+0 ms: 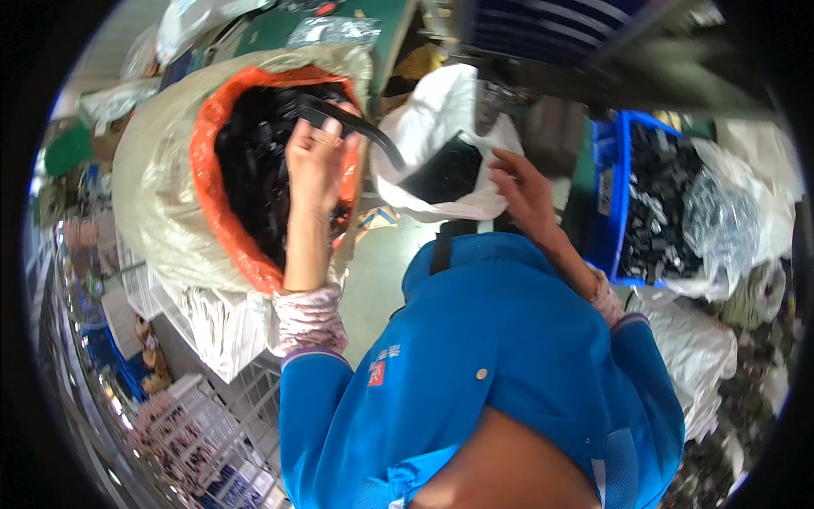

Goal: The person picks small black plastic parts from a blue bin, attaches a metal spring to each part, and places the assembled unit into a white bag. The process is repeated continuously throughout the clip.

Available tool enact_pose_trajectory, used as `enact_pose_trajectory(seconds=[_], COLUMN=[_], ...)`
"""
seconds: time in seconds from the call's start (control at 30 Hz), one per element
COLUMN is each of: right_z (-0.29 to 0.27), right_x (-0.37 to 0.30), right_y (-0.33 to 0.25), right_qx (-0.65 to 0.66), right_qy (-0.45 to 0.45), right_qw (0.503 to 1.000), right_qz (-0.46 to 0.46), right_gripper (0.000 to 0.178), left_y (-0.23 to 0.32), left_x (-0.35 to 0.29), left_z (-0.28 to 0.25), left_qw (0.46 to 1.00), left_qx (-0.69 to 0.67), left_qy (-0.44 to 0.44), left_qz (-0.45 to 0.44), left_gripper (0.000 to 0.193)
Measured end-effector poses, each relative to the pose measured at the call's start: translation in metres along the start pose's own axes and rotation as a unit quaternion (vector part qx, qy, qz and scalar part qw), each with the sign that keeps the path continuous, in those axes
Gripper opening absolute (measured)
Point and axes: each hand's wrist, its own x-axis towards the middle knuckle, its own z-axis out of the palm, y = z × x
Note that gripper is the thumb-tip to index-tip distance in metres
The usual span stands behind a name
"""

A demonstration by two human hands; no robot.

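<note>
My left hand (315, 165) is closed on a curved black plastic strip (360, 127), raised over the mouth of a large woven sack (153, 178). The sack has an orange liner (208, 170) folded over its rim and is full of shiny black pieces (254, 161). To the right stands a white bag (437, 102) with dark contents (449, 172) inside. At that bag's right rim is my right hand (523, 188), its fingers apart and slightly blurred, with nothing visible in them. Whether it touches the rim I cannot tell.
A blue crate (617, 195) of small black parts stands at the right, with a clear plastic bag (721, 212) on it. Behind the sack is a green tabletop (280, 32). White wire racks (225, 416) stand at the lower left.
</note>
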Motion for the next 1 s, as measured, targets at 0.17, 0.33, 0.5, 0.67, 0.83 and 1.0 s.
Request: enact_pose_trajectory(seconds=[0.17,0.33,0.5,0.67,0.83,1.0], right_z=[-0.021,-0.116,-0.222,-0.260,-0.260,-0.261], right_x=[-0.032,-0.080,-0.094,-0.076,-0.084,-0.085], right_y=[-0.009,0.009,0.005,0.017,-0.004,-0.010], right_qx=[-0.117,-0.287,-0.477,-0.599,-0.461,-0.208], right_qy=[-0.084,0.038,0.246,0.199,0.200,0.143], right_qw=[0.984,0.953,0.844,0.775,0.865,0.967], right_qz=[-0.101,-0.089,0.007,0.027,0.013,0.034], right_gripper=[0.031,0.016,0.019,0.024,0.021,0.024], left_y=[-0.097,-0.142,-0.163,-0.182,-0.195,-0.210], left_x=[-0.055,-0.054,-0.057,-0.062,-0.064,-0.068], left_z=[0.093,0.144,0.209,0.263,0.307,0.330], left_qw=[0.957,0.938,0.949,0.932,0.919,0.888], left_qx=[-0.179,-0.194,0.015,0.068,0.037,0.140], left_qy=[-0.108,-0.101,-0.153,-0.240,-0.325,-0.421], left_qz=[-0.199,-0.270,-0.277,-0.263,-0.220,-0.124], left_gripper=[0.026,0.027,0.019,0.017,0.027,0.021])
